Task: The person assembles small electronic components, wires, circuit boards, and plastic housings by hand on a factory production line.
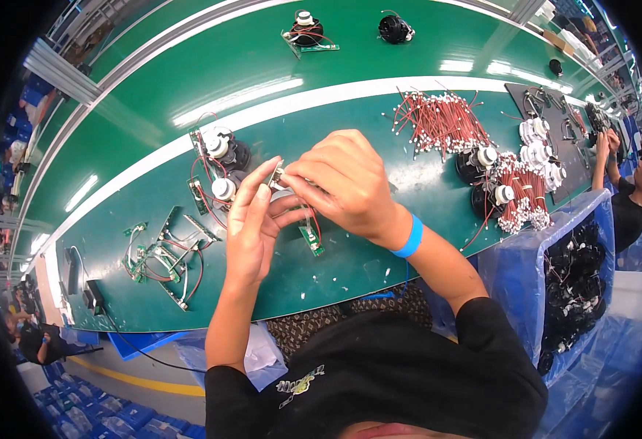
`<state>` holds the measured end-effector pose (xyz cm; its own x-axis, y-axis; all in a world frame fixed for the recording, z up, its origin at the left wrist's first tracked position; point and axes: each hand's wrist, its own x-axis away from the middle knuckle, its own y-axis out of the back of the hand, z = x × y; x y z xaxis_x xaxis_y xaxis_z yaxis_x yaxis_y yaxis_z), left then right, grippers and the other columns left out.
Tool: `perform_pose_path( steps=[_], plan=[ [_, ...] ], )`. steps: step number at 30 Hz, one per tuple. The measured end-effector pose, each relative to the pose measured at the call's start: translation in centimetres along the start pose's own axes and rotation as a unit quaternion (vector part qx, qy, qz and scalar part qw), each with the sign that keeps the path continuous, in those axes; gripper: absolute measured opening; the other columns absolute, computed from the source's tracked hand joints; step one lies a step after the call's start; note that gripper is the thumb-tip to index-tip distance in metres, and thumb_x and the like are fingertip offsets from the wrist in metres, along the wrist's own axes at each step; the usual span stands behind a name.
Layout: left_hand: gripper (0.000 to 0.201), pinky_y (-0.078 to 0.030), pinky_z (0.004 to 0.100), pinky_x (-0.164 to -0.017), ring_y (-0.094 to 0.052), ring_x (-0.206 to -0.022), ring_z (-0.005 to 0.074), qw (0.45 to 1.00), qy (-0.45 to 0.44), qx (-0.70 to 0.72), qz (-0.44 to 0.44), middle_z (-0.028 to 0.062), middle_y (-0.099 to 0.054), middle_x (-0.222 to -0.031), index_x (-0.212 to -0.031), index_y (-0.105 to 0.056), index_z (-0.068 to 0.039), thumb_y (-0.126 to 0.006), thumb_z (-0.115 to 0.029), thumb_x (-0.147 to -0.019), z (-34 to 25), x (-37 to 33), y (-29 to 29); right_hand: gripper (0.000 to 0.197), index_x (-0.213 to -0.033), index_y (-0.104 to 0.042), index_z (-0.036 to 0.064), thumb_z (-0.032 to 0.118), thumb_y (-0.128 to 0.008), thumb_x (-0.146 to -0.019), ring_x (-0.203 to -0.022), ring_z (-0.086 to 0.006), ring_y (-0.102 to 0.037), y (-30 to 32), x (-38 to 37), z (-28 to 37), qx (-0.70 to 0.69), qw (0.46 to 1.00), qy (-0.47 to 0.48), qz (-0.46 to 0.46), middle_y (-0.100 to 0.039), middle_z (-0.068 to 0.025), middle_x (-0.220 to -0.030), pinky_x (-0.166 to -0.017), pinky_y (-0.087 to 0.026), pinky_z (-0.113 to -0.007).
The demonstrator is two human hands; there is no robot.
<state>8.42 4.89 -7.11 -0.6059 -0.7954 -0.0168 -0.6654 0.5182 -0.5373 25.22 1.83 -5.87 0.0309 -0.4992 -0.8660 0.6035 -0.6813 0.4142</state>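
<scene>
My left hand [251, 223] pinches a small circuit board [276, 176] upright between thumb and fingertips. Against the board's edge, my right hand [346, 186] has its thumb and fingers closed; whatever they grip is too small to make out. Red wires run below the hands to a second small green circuit board [311, 240], which hangs or lies near the table. Just beyond my left hand sit two round black units with white tops, one behind [218, 145] and one nearer [224, 189], wired to narrow green boards [196, 194].
Wired green boards [167, 260] lie at left. Bundles of red wires [438, 117] and more black-and-white units [478, 162] are at right. A blue lined crate [515, 274] holds black parts. Units rest on the far green surface [233, 66]. A co-worker [632, 197] works far right.
</scene>
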Motion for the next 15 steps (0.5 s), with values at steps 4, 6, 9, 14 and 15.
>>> perform_pose_path(
  steps=[4, 6, 9, 14, 15],
  plan=[
    [0.038, -0.057, 0.0405, -0.08, -0.065, -0.096, 0.026, 1.0, 0.002, -0.008, -0.017, 0.0118, -0.055, -0.116, -0.134, -0.043, -0.002, -0.044, -0.02, -0.1, 0.4, 0.1, -0.1, 0.017, -0.081, -0.067, 0.0073, 0.01, -0.076, -0.067, -0.071, -0.02, -0.06, -0.1, 0.2, 0.2, 0.064, 0.997, 0.038, 0.014, -0.064, -0.0036, -0.077, -0.069, -0.047, -0.035],
    [0.038, -0.057, 0.0405, -0.079, -0.065, -0.095, 0.0261, 0.999, 0.003, -0.017, -0.026, 0.0121, -0.055, -0.117, -0.133, -0.044, -0.001, -0.044, -0.019, -0.1, 0.5, 0.0, 0.1, 0.018, -0.083, -0.067, 0.0069, 0.011, -0.076, -0.068, -0.072, -0.0203, -0.06, 0.0, 0.3, 0.0, 0.051, 0.998, 0.033, 0.023, -0.064, -0.0037, -0.079, -0.07, -0.047, -0.035],
    [0.036, -0.058, 0.0405, -0.078, -0.067, -0.091, 0.0267, 0.999, -0.009, -0.037, -0.012, 0.0146, -0.059, -0.112, -0.131, -0.047, 0.0, -0.044, -0.017, -0.099, 0.2, -0.1, 0.5, 0.021, -0.088, -0.067, 0.0066, 0.012, -0.075, -0.07, -0.075, -0.0206, -0.06, -0.1, 0.1, 0.0, 0.007, 0.999, -0.016, 0.027, -0.065, -0.0036, -0.081, -0.075, -0.046, -0.036],
    [0.036, -0.06, 0.0362, -0.068, -0.068, -0.081, 0.0282, 0.994, -0.006, -0.105, -0.016, 0.0179, -0.059, -0.104, -0.13, -0.047, 0.003, -0.04, -0.014, -0.099, -0.2, 0.1, 0.9, 0.024, -0.094, -0.066, 0.0074, 0.012, -0.075, -0.072, -0.082, -0.0202, -0.062, -0.3, 0.2, -0.5, -0.036, 0.997, -0.034, 0.054, -0.066, -0.0033, -0.086, -0.086, -0.044, -0.04],
    [0.036, -0.06, 0.0362, -0.068, -0.068, -0.081, 0.0282, 0.994, -0.006, -0.105, -0.016, 0.0179, -0.059, -0.104, -0.13, -0.047, 0.003, -0.04, -0.014, -0.099, -0.2, 0.0, 0.9, 0.024, -0.095, -0.067, 0.0078, 0.011, -0.075, -0.072, -0.083, -0.0198, -0.062, -0.3, 0.4, -0.6, -0.039, 0.997, -0.041, 0.058, -0.067, -0.0031, -0.088, -0.089, -0.043, -0.04]
  ],
)
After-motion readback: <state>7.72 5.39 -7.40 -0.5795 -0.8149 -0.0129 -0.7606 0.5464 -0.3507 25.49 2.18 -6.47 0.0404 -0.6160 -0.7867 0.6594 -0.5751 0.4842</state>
